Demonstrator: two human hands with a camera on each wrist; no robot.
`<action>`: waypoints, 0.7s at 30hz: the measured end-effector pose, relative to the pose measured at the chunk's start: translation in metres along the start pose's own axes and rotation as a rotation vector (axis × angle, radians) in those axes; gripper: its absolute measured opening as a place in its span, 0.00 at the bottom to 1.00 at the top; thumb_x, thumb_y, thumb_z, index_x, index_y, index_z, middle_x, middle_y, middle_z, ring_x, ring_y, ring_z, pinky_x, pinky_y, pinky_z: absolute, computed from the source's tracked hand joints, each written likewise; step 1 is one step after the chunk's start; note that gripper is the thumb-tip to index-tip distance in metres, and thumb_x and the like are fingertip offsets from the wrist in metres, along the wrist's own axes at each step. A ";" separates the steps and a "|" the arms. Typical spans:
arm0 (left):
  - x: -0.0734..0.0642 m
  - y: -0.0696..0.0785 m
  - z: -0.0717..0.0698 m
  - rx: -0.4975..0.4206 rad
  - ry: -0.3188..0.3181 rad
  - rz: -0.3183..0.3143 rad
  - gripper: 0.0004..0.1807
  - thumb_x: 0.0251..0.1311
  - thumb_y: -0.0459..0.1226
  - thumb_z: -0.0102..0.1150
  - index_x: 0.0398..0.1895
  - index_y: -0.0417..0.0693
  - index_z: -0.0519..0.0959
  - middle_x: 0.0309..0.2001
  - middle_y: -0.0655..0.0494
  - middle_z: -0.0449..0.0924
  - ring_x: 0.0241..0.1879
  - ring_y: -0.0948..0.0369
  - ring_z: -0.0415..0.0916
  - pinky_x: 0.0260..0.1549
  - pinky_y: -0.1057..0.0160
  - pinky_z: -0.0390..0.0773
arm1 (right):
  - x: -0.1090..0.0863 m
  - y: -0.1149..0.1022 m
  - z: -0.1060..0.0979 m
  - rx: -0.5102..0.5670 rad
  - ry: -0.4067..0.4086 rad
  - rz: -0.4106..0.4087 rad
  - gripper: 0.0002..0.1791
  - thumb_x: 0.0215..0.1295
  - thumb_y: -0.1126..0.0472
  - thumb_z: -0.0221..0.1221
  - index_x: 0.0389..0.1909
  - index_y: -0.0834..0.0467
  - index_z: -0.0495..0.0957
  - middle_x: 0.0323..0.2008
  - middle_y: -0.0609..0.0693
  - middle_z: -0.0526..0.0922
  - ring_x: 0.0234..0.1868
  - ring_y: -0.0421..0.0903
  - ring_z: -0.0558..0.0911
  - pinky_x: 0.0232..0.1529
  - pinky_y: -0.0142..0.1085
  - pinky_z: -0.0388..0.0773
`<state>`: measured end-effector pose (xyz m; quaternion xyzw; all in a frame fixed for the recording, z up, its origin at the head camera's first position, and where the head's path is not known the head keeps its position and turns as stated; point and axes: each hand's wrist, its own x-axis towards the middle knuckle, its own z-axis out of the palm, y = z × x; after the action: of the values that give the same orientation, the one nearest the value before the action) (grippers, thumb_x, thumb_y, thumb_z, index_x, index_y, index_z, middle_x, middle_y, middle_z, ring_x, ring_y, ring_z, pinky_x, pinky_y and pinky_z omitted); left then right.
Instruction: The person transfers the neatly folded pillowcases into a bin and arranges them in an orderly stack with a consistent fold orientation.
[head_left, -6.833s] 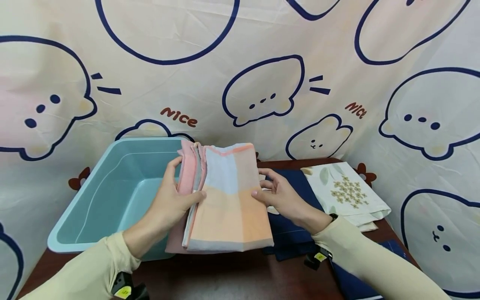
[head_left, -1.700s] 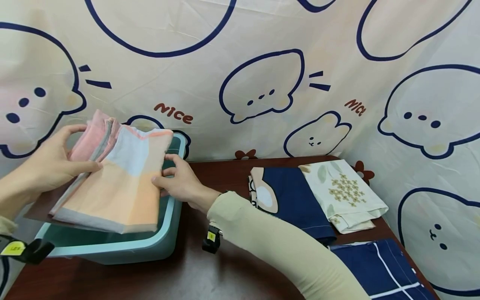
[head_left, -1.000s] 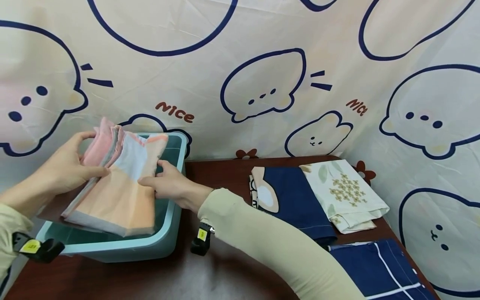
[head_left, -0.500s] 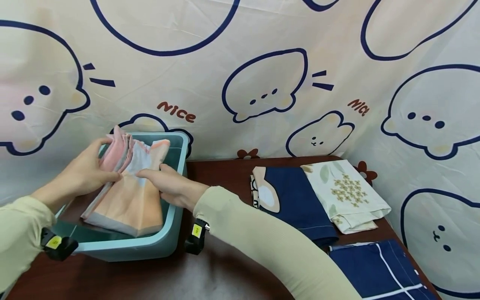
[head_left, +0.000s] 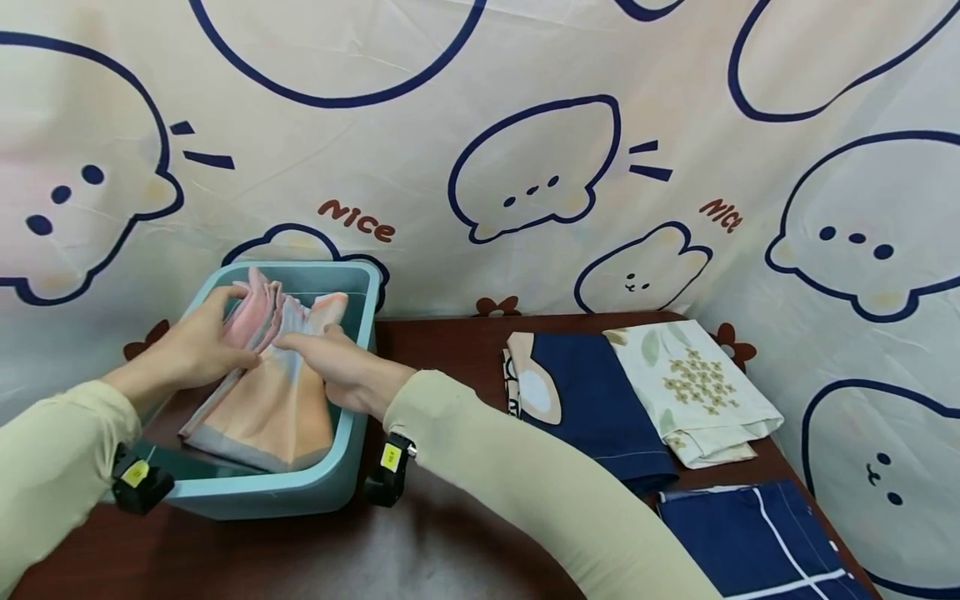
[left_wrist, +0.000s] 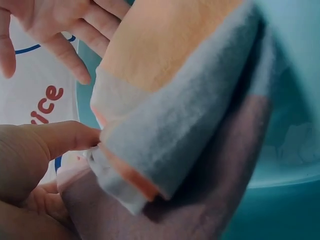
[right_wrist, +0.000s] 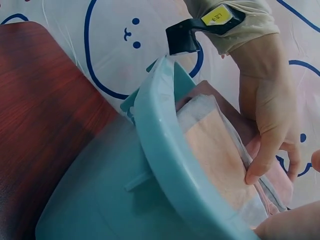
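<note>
With the folded cloth (head_left: 273, 408) tilted inside the tub (head_left: 300, 500), pinched by the left hand's (head_left: 198, 346) fingers while the right hand's (head_left: 341, 362) are straight and loose, this seems the placing step, next calling for flattening and release

1. Ahead of you hangs a pale, lightly creased wall sheet (head_left: 420, 183), printed with large navy-outlined cartoon animals.
2. You can read "Nice" (head_left: 356, 220) in red-brown letters, twice in the head view; red-brown flowers (head_left: 497, 306) dot the lower part.
3. To your right, the same print covers a side wall (head_left: 847, 333), meeting the first at a corner.
4. Below you is a dark red-brown, wood-grained table (head_left: 442, 358), its far edge close to the sheet.
5. Light puts a soft, pale sheen on the tabletop nearest you.
</note>
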<state>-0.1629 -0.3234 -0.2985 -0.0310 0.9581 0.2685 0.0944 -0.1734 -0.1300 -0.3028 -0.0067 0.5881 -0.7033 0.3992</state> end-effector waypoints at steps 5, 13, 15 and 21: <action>0.007 0.004 -0.005 -0.022 -0.039 0.008 0.58 0.60 0.33 0.65 0.78 0.31 0.31 0.70 0.15 0.44 0.60 0.27 0.60 0.59 0.24 0.64 | 0.001 -0.002 -0.001 0.017 0.035 0.001 0.49 0.70 0.55 0.60 0.81 0.54 0.39 0.68 0.52 0.69 0.69 0.47 0.69 0.78 0.45 0.57; 0.014 0.007 -0.009 -0.020 -0.078 -0.026 0.59 0.60 0.36 0.66 0.78 0.32 0.29 0.70 0.15 0.45 0.61 0.28 0.60 0.60 0.25 0.63 | 0.004 -0.003 -0.002 0.018 0.060 -0.022 0.46 0.70 0.56 0.60 0.80 0.55 0.44 0.65 0.53 0.71 0.65 0.49 0.71 0.76 0.47 0.60; 0.015 0.007 -0.009 -0.015 -0.080 -0.025 0.59 0.60 0.36 0.65 0.78 0.32 0.30 0.70 0.15 0.45 0.61 0.28 0.60 0.60 0.25 0.63 | 0.005 -0.004 -0.002 0.016 0.067 -0.024 0.46 0.70 0.56 0.60 0.80 0.56 0.44 0.64 0.54 0.71 0.65 0.49 0.72 0.75 0.47 0.61; 0.020 0.007 -0.007 -0.013 -0.070 -0.005 0.58 0.60 0.36 0.65 0.77 0.29 0.31 0.69 0.14 0.46 0.63 0.27 0.58 0.61 0.25 0.62 | 0.006 -0.005 -0.003 0.009 0.086 -0.017 0.46 0.70 0.55 0.60 0.80 0.54 0.44 0.65 0.55 0.71 0.64 0.51 0.73 0.75 0.48 0.61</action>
<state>-0.1849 -0.3214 -0.2929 -0.0247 0.9524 0.2753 0.1284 -0.1823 -0.1311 -0.3024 0.0203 0.6016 -0.7087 0.3679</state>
